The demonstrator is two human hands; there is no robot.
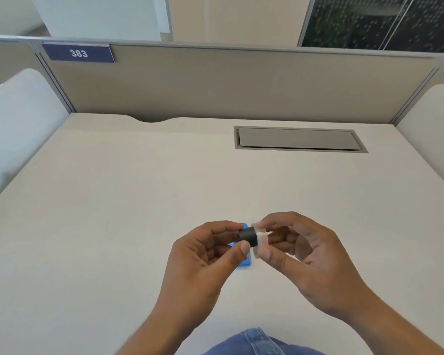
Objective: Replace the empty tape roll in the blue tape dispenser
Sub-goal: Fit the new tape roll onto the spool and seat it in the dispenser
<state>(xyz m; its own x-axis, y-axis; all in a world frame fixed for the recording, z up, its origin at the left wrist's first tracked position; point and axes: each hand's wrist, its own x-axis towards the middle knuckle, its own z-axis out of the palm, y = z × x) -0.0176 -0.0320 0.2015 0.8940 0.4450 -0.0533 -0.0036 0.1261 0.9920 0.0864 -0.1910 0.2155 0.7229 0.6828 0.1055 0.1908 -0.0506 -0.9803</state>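
Right in the middle, held up above the tabletop, a short black spool meets a clear tape roll, glossy and see-through, the two pressed end to end. The left hand pinches the dark, matte cylinder between thumb and fingertips; the right hand grips the roll the same way, thumb under, fingers curled over the top. Beneath them, mostly hidden by both hands, lies the blue tape dispenser, smooth plastic, only a corner and a lower edge showing on the pale surface. Further back, a grey rectangular cable hatch sits flush in the tabletop, well apart from the action. A beige partition runs along the far edge, carrying a dark blue number plate reading 383. White rounded side panels close in on both sides, and blue denim shows at the bottom edge
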